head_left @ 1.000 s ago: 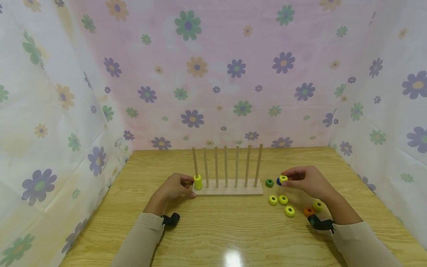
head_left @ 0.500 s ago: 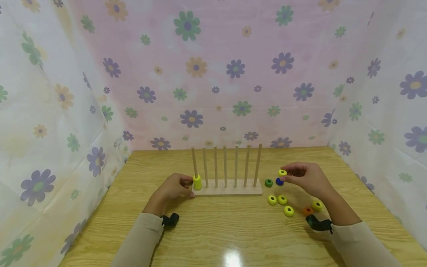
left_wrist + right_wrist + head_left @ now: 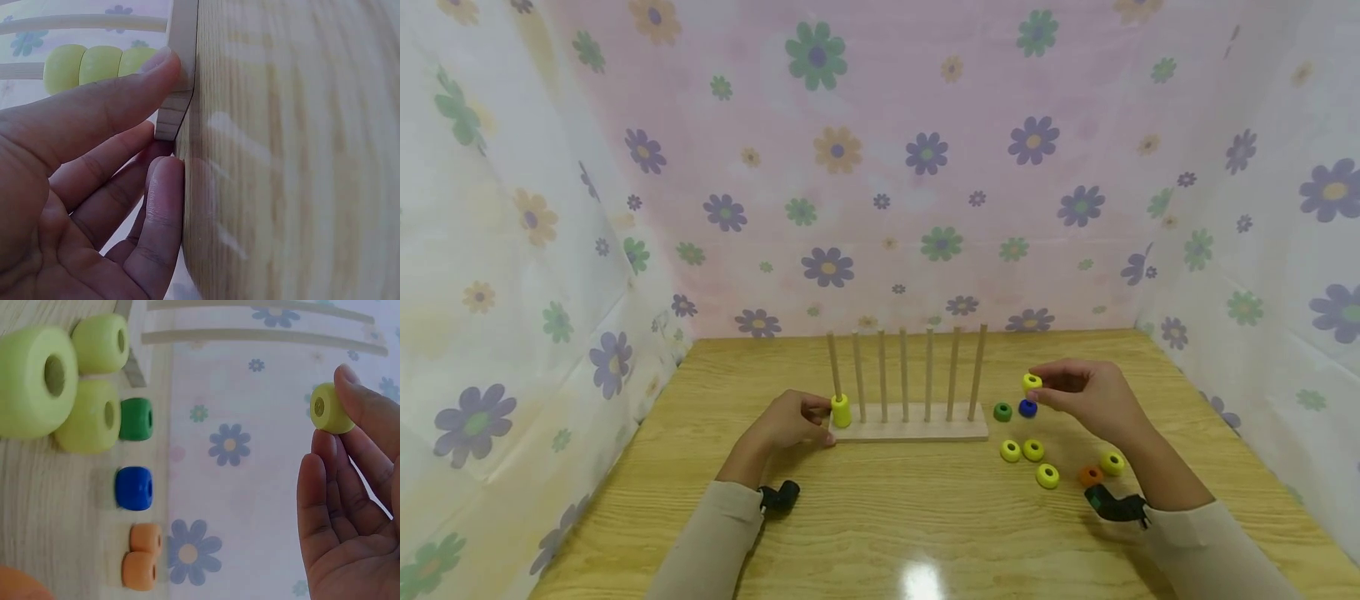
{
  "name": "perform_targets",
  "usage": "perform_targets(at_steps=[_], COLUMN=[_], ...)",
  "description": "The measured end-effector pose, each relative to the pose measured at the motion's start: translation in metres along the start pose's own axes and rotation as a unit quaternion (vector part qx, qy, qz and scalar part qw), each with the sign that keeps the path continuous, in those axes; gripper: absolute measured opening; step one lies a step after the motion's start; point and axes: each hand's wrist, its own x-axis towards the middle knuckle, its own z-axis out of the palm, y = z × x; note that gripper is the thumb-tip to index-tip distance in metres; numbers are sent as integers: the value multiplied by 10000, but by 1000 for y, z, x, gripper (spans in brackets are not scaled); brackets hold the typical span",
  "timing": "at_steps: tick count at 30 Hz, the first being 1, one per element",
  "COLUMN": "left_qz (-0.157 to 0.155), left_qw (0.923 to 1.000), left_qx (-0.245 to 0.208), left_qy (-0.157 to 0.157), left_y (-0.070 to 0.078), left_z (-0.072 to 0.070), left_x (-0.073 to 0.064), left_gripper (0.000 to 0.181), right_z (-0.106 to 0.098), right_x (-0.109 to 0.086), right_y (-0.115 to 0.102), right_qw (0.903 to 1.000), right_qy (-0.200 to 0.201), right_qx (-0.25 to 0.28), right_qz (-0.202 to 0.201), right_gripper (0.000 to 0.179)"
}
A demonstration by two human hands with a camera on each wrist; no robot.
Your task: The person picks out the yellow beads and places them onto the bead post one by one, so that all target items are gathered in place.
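Note:
A wooden peg rack (image 3: pixel 910 430) with several upright pegs stands on the table. Its leftmost peg carries three stacked yellow beads (image 3: pixel 100 65). At that end my left hand (image 3: pixel 792 419) grips the base, the thumb lying on its front and fingers behind. To the right of the rack, my right hand (image 3: pixel 1097 398) pinches a yellow bead (image 3: pixel 331 408) between thumb and fingers, held above the table. Below it sits a blue bead (image 3: pixel 1027 408), with a green bead (image 3: pixel 1002 412) to its left.
Several yellow beads (image 3: pixel 1047 476) lie at the front right of the table (image 3: pixel 850 525), beside an orange bead (image 3: pixel 1090 476). Two more orange beads (image 3: pixel 139 570) show in the right wrist view beyond the blue one. Flowered cloth (image 3: pixel 895 167) surrounds the table's back and sides.
My right hand has raised the yellow bead up from beside the blue bead, which shows more fully now. The left hand keeps its grip on the rack.

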Motion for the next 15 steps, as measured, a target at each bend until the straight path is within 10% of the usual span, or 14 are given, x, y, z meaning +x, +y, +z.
perform_targets(at_steps=[15], left_qz=[59], left_qw=[9999], left_qx=[-66], left_qy=[-52], left_y=[-3], left_z=[1], left_x=[0], left_gripper=[65], right_z=[1], right_x=[-6], right_y=[-33], right_qw=[9980], right_qy=[361], right_qx=[-162], right_qz=[-499], right_gripper=[30])
